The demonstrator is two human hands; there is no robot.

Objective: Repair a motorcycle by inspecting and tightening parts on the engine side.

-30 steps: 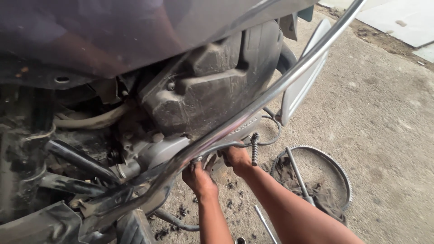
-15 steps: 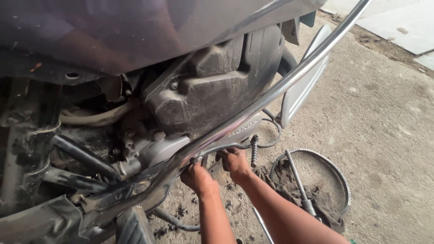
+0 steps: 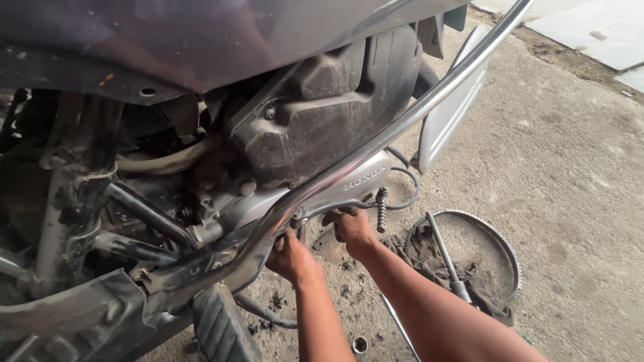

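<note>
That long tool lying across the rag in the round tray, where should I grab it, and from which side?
Take the long tool by its thicker dark handle end, which rests on the rag near the right forearm. Come from above: the thin shaft slopes up toward the tray's far rim, and the handle end looks the closest and widest part to grip.

We see our left hand (image 3: 292, 255) tucked under the long, shiny chrome guard bar (image 3: 376, 151) of a grimy motorcycle, its fingers at a small bolt fitting. Our right hand (image 3: 352, 228) sits just beside it, gripping beneath the silver engine cover (image 3: 349, 184), near a coiled metal spring (image 3: 382, 209). On the concrete floor (image 3: 570, 174) lie a toothed metal ring (image 3: 500, 245), a dirty grey rag (image 3: 429, 258), a steel-shafted tool (image 3: 444, 251) and a small socket (image 3: 360, 344).
</note>
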